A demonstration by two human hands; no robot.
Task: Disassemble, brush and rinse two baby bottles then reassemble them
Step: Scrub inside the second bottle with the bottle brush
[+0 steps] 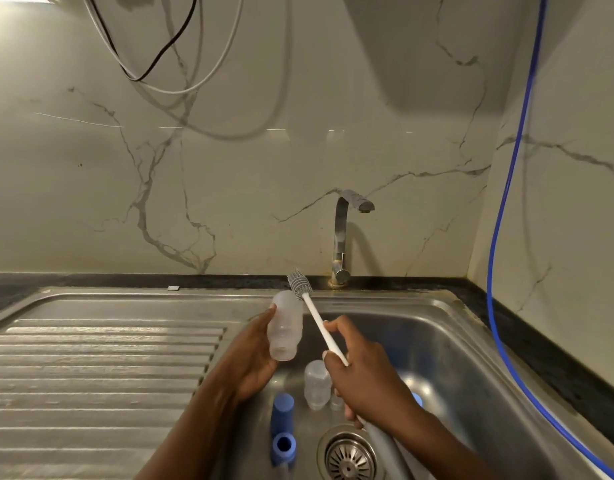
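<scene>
Nearest, below the right hand's knuckles, the sink strainer sits in the floor of the steel sink. Left of it, under the left wrist, a blue ring lies just beside a blue cap. Between the two hands and below their fingertips, a second clear bottle lies on the sink floor, with a small clear part beside it, too small to name.

The right hand grips the bottle brush. Its fingers are curled round the white handle, with the thumb and forefinger pinching the shaft. The thicker grey grip runs out below the palm.

The left hand holds the clear bottle above the basin, open neck towards the wrist and base pointing away. The thumb lies along its side, and the other fingers are hidden behind it. The grey brush head is outside the bottle, just beside its far end, beyond both sets of fingertips. Whether they touch is unclear.

Left of the left hand runs the ribbed drainboard. Past the brush head stands the faucet against the marble wall. Far right of the right hand, a blue hose hangs down.
</scene>
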